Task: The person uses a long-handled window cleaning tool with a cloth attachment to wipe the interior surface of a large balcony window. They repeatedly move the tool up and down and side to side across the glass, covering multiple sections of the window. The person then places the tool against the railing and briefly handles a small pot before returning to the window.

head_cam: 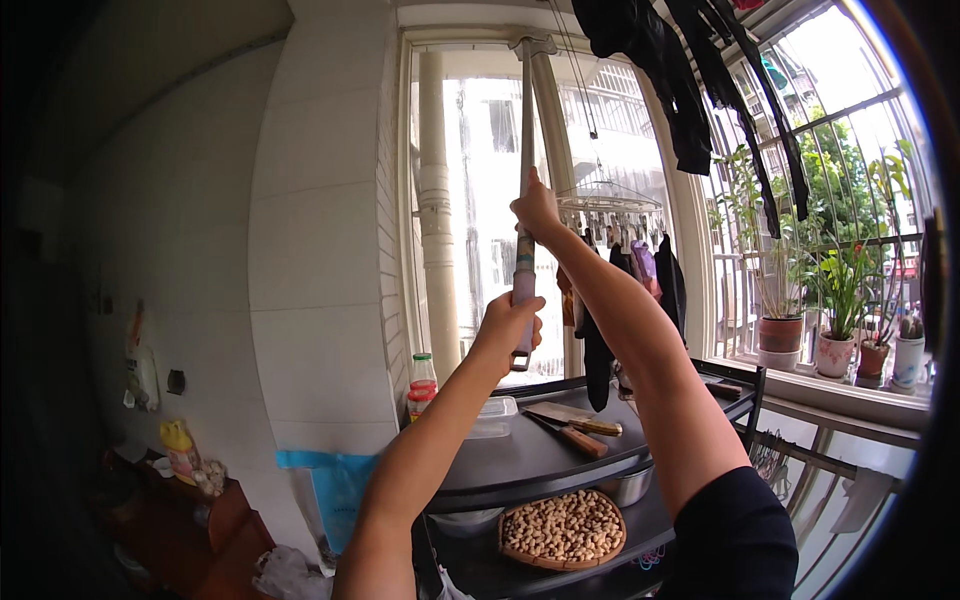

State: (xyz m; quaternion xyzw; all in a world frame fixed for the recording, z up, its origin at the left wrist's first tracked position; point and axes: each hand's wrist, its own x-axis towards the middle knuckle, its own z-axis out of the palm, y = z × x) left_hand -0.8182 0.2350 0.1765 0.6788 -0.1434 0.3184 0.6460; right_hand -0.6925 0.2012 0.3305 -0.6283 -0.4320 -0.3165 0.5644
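Note:
A long pole [526, 120] rises in front of the window, its wide head [534, 46] up by the top of the window frame. My left hand [511, 324] grips the pale handle at its lower end, just above a hanging loop. Higher up, my right hand [535, 204] is closed round the shaft. Bright window glass [487, 150] lies behind the pole. A round clip hanger [611, 201] with socks and small garments hangs just right of my right hand, partly hidden by my right forearm.
Black clothes [660, 82] hang overhead. Below, a black shelf rack [480, 469] holds a cleaver [562, 412], a wooden-handled knife [585, 441], a clear plastic container [495, 409] and a basket of peanuts [562, 529]. Jars [422, 390] stand by the tiled wall. Potted plants [836, 352] line the right sill.

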